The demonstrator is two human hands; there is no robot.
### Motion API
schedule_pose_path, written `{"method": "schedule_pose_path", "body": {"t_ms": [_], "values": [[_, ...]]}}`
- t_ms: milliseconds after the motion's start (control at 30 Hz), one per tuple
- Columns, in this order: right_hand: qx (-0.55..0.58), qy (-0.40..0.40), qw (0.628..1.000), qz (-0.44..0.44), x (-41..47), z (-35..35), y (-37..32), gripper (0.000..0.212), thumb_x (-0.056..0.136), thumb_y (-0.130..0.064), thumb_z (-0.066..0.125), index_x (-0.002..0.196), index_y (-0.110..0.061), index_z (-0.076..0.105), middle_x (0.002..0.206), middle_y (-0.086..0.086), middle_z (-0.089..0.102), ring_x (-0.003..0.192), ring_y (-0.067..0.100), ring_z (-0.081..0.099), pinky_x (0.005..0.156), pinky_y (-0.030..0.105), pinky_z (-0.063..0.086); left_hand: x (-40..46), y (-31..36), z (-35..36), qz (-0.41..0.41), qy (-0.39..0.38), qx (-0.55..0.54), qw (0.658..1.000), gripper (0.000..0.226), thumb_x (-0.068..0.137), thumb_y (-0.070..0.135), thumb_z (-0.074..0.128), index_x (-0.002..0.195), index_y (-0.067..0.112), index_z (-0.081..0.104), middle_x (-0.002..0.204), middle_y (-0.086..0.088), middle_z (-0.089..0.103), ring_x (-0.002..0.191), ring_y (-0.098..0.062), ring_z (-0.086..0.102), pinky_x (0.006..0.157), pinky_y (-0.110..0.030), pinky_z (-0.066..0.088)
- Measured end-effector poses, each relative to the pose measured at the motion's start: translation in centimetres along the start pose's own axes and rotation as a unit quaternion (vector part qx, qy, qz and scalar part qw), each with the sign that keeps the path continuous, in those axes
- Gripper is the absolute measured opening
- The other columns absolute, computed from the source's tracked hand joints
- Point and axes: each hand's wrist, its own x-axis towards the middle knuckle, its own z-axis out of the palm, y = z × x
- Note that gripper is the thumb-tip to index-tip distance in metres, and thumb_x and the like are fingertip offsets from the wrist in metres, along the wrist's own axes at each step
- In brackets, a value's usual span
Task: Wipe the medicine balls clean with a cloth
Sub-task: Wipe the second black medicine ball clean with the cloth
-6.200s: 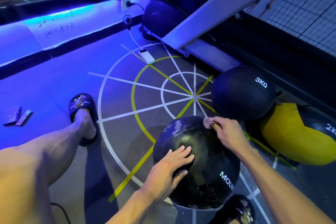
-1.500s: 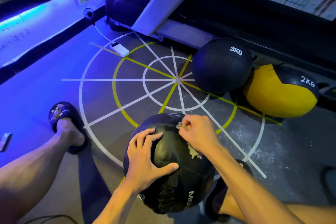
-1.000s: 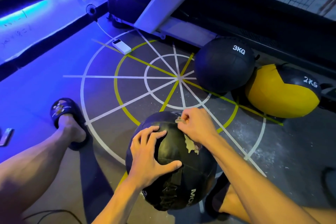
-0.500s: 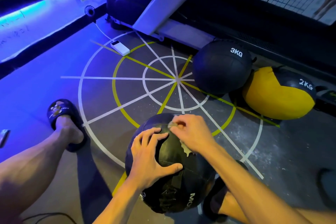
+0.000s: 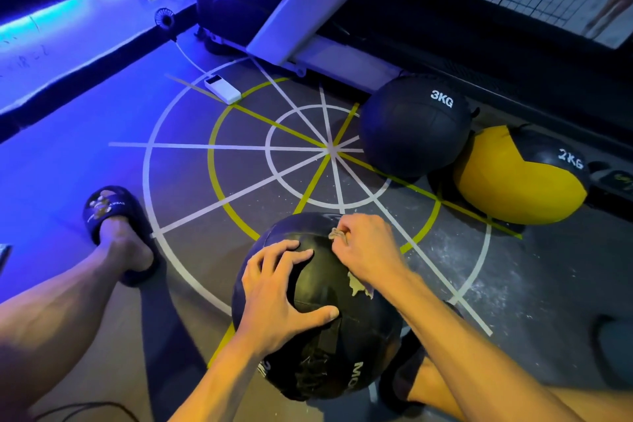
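A large black leather medicine ball (image 5: 318, 315) sits on the grey gym floor (image 5: 191, 175) between the person's feet, at the near edge of the white and yellow painted circle marking (image 5: 329, 147). The left hand (image 5: 277, 298) lies spread over its top, fingers bent against the surface and thumb out to the side. The right hand (image 5: 366, 247) pinches a small crumpled pale cloth (image 5: 336, 235) against the upper far side of the ball; most of the cloth is hidden inside the fingers. The ball's skin is glossy, with a pale worn patch (image 5: 359, 286) under the right wrist and white lettering partly cut off low down. A black ball marked 3KG (image 5: 414, 127) and a yellow-and-black ball marked 2KG (image 5: 520, 175) rest touching further right.
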Motion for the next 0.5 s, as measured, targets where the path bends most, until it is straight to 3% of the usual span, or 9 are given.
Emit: {"method": "schedule_pose_path", "body": {"t_ms": [167,267,400,500], "values": [[-0.024,-0.053,0.998,0.033,-1.0,-1.4,2.5,0.009,0.093,-0.024,0.065,0.084,-0.022,0.064,0.076,-0.004,0.065,0.070,0.014,0.062,0.061,0.030,0.051,0.1,-0.2,-0.3,-0.005,0.003,-0.010,1.000,0.089,0.058,0.088,0.074,0.135,0.053,0.048,0.148,0.035,0.031,0.143,0.000,0.018,0.118,-0.043,0.022],[-0.031,-0.056,0.996,0.068,-1.7,-2.1,4.4,0.016,0.087,-0.022,0.069,0.073,-0.024,0.061,0.069,-0.004,0.064,0.069,0.013,0.063,0.065,0.037,0.057,0.1,0.0,0.1,-0.003,0.008,-0.004,1.000,0.088,0.058,0.088,0.073,0.136,0.053,0.048,0.148,0.035,0.031,0.143,-0.002,0.019,0.116,-0.042,0.022],[-0.035,-0.049,0.997,0.037,-0.4,-1.6,2.4,0.022,0.090,-0.023,0.067,0.072,-0.023,0.055,0.067,-0.004,0.058,0.068,0.016,0.057,0.063,0.033,0.046,0.0,-0.1,0.2,-0.002,0.011,0.005,1.000,0.088,0.059,0.089,0.071,0.136,0.051,0.050,0.149,0.033,0.032,0.143,-0.002,0.019,0.114,-0.040,0.021],[-0.006,-0.033,0.999,0.021,1.0,-0.7,0.5,0.018,0.093,-0.028,0.066,0.078,-0.022,0.059,0.074,-0.001,0.060,0.077,0.023,0.059,0.065,0.034,0.042,0.1,0.1,0.2,-0.003,0.015,0.000,1.000,0.088,0.060,0.088,0.072,0.136,0.050,0.051,0.148,0.032,0.033,0.142,-0.004,0.020,0.114,-0.038,0.020]]}}
